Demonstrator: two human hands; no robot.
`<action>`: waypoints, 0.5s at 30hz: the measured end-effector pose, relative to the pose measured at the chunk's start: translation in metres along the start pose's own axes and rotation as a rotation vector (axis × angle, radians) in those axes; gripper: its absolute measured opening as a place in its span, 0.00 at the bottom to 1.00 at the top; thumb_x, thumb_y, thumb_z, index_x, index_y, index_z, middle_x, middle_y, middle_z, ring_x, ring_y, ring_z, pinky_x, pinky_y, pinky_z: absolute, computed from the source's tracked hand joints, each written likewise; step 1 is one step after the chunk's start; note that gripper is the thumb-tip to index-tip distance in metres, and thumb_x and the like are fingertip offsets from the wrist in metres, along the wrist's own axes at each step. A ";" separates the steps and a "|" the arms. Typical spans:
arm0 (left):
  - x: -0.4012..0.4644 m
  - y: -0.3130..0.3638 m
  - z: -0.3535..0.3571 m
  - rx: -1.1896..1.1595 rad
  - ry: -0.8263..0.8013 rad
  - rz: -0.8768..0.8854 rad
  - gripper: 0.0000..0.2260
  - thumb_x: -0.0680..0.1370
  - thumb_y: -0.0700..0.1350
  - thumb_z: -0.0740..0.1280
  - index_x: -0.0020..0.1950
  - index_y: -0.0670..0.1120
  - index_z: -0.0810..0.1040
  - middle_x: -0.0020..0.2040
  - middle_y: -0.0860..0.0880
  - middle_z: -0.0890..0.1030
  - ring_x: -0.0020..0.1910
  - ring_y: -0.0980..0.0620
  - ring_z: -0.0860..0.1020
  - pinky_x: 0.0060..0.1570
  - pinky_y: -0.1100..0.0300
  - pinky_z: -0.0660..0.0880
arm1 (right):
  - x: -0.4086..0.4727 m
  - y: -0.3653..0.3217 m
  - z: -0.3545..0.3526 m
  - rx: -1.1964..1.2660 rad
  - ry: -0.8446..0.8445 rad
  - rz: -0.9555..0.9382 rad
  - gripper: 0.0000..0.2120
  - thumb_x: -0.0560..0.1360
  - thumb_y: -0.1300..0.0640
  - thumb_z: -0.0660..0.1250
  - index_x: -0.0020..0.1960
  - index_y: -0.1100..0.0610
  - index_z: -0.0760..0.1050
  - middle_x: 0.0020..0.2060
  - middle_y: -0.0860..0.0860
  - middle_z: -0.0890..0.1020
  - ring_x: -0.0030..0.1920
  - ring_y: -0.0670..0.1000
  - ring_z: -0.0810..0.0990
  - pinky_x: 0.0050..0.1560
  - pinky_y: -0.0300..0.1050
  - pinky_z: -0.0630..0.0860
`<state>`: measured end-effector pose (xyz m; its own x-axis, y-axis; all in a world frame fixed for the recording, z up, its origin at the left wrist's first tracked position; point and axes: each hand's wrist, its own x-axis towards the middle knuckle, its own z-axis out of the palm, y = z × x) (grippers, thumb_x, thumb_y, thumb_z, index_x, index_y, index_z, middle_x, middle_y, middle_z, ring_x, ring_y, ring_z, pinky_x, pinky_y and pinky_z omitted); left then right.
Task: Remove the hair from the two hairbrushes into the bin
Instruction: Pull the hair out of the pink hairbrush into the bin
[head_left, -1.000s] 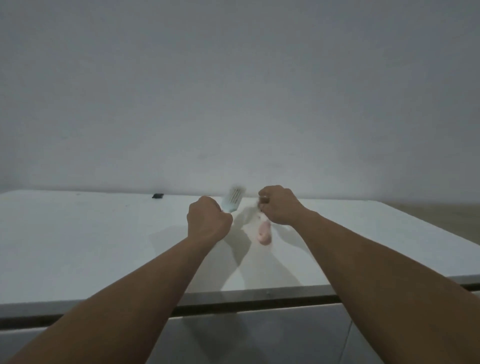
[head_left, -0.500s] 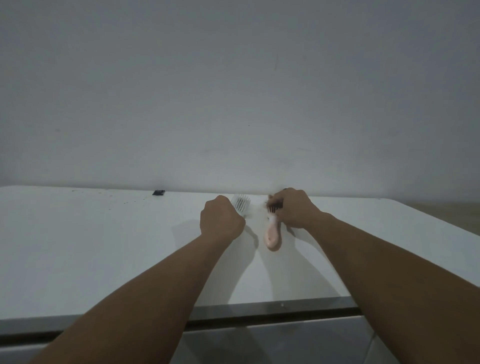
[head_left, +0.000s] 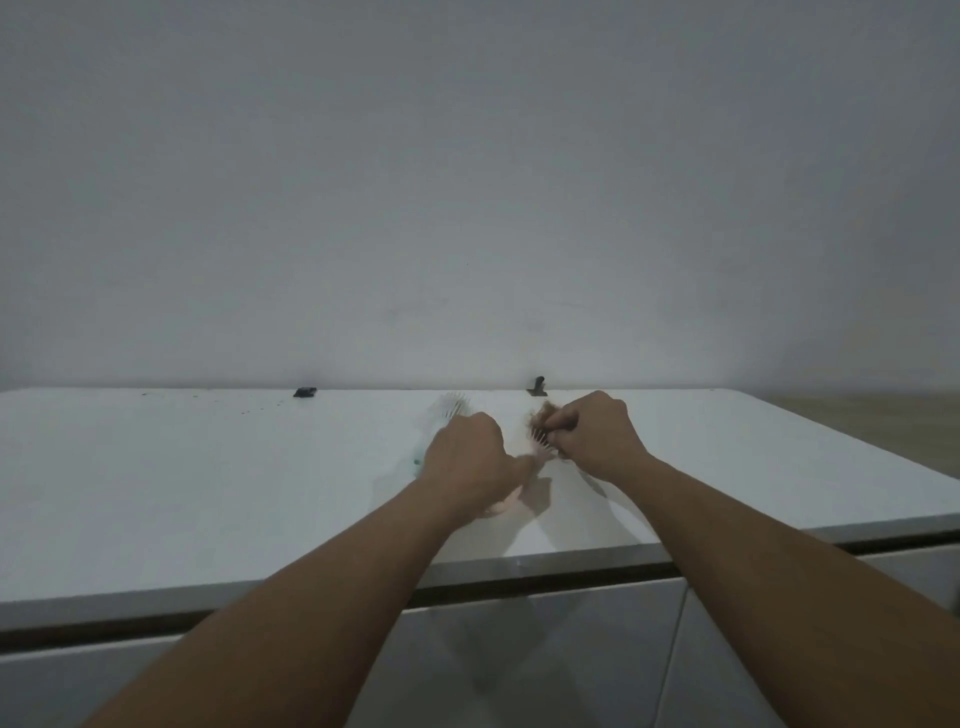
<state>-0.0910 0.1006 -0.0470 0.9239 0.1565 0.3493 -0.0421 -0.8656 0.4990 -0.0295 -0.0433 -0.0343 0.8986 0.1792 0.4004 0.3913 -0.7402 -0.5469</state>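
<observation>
Starting at the left of centre, the white brush (head_left: 453, 406) now lies blurred on the white counter (head_left: 208, 493), just above my left hand (head_left: 467, 460); half a second ago that hand was curled on it, so I judge it has been set down. The left hand has shifted toward mid-frame and its fingers are curled narrow over the handle of the pink brush (head_left: 511, 499), whose pink end shows below the wrist; I read that as pinning the brush rather than lifting it. Right of centre, my right hand (head_left: 592, 434) has its fingertips pinched closed on a brown tuft of hair (head_left: 540, 415) at the bristles of the pink brush. Earlier the tuft sat lower against the bristles; now it stands up from them, so the pull looks underway. Of the 2 brushes, the pink one is being cleared, and I cannot tell whether the white one carries any hair. No bin shows anywhere, so dropping the hair comes afterward.
</observation>
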 end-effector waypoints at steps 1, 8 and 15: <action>-0.005 0.005 0.000 -0.012 -0.040 -0.005 0.19 0.71 0.56 0.70 0.29 0.44 0.70 0.26 0.47 0.72 0.33 0.41 0.76 0.28 0.57 0.67 | -0.006 0.001 -0.002 0.011 0.008 0.003 0.11 0.70 0.67 0.68 0.49 0.58 0.85 0.46 0.54 0.87 0.46 0.47 0.80 0.36 0.23 0.67; -0.034 0.037 -0.003 -0.247 -0.133 -0.124 0.06 0.68 0.38 0.69 0.38 0.37 0.74 0.53 0.29 0.76 0.55 0.35 0.77 0.41 0.43 0.77 | -0.044 0.002 -0.020 0.120 0.081 0.039 0.10 0.70 0.66 0.69 0.49 0.58 0.85 0.48 0.54 0.86 0.44 0.47 0.80 0.49 0.35 0.73; -0.054 0.048 -0.017 -0.670 -0.360 -0.245 0.14 0.71 0.27 0.67 0.53 0.40 0.73 0.39 0.41 0.77 0.35 0.43 0.79 0.48 0.48 0.80 | -0.076 -0.016 -0.056 0.466 0.200 0.079 0.09 0.66 0.67 0.73 0.45 0.59 0.78 0.45 0.52 0.80 0.42 0.54 0.83 0.42 0.49 0.84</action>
<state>-0.1498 0.0589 -0.0285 0.9977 0.0432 -0.0525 0.0641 -0.3387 0.9387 -0.1151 -0.0816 -0.0147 0.8914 -0.0267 0.4524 0.4114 -0.3711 -0.8325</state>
